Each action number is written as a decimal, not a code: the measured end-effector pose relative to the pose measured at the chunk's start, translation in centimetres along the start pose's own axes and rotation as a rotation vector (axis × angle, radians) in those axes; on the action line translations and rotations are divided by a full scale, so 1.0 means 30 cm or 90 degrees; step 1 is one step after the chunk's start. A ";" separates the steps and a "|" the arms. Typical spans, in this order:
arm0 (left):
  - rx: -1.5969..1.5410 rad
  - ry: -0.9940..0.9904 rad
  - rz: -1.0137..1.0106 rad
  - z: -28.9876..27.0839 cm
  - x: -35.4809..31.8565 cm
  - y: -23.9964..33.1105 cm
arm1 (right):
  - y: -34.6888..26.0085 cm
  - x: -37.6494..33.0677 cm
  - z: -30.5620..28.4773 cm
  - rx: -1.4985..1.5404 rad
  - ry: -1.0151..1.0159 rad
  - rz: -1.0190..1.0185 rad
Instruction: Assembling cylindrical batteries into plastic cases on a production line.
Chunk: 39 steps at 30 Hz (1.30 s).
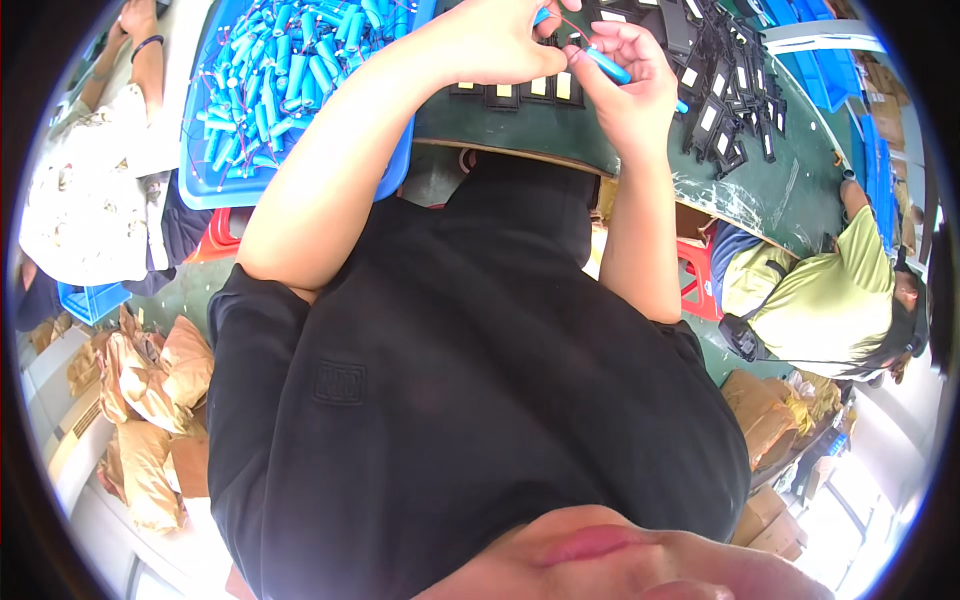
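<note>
Both my hands are close together over the green table's edge, at the top of the view. My left hand (515,42) has its fingers closed around a blue cylindrical battery (541,16), only one end of which shows. A thin red wire (568,22) runs between the hands. My right hand (640,90) grips another blue cylindrical battery (608,66) between thumb and fingers. A further blue end (681,106) shows beside that hand; whether it is held cannot be told. Black plastic cases (503,97) with pale labels lie beneath and beyond the hands.
To the left, a blue tray (395,165) is heaped with wired blue batteries. Several black cases (715,110) spread across the green table (790,190) at right. A person in yellow-green (825,290) sits on the right; another person in pale patterned clothing (85,190) is at left.
</note>
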<state>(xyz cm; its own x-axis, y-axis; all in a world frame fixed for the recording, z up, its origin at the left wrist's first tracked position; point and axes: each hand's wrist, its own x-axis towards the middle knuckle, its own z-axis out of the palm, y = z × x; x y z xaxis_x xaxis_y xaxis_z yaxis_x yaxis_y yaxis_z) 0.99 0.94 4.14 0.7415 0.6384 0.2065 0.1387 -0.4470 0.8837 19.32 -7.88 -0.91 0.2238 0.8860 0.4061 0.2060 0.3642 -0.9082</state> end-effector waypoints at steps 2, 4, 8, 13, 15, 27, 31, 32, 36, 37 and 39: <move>-0.007 0.004 -0.006 0.003 -0.001 0.017 | -0.024 0.002 -0.005 -0.020 -0.036 -0.009; -0.017 0.008 -0.013 0.005 -0.002 0.014 | -0.012 0.006 -0.015 -0.015 -0.055 0.004; -0.082 0.115 0.141 -0.001 0.009 -0.056 | -0.067 0.019 -0.036 -0.338 -0.085 -0.077; 0.063 0.169 0.002 0.016 -0.012 0.094 | -0.013 -0.014 -0.182 -0.428 -0.005 0.126; 0.213 0.096 0.150 0.037 -0.012 0.041 | -0.020 -0.031 -0.185 -0.480 0.009 0.192; 0.702 -0.148 0.203 0.158 0.020 -0.034 | -0.017 -0.115 -0.163 -0.511 0.009 0.034; 0.692 -0.142 0.223 0.172 0.025 0.018 | -0.030 -0.135 -0.222 -0.414 -0.104 0.017; 0.694 -0.144 0.223 0.177 0.034 0.022 | -0.033 -0.138 -0.229 -0.377 -0.141 0.007; 0.749 -0.200 0.227 0.193 0.063 0.048 | -0.010 -0.159 -0.241 -0.353 -0.137 -0.017; 0.759 -0.227 0.222 0.197 0.069 0.055 | -0.002 -0.167 -0.240 -0.350 -0.122 -0.014; 0.760 -0.228 0.239 0.203 0.071 0.046 | 0.010 -0.177 -0.242 -0.345 -0.104 -0.010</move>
<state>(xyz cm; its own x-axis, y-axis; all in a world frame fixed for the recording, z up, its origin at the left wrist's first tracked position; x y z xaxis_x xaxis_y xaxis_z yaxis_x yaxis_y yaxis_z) 6.76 -2.14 3.25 0.9693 0.2352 0.0720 0.2439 -0.9568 -0.1585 25.09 -14.57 -2.62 0.0750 0.9302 0.3594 0.6774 0.2169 -0.7029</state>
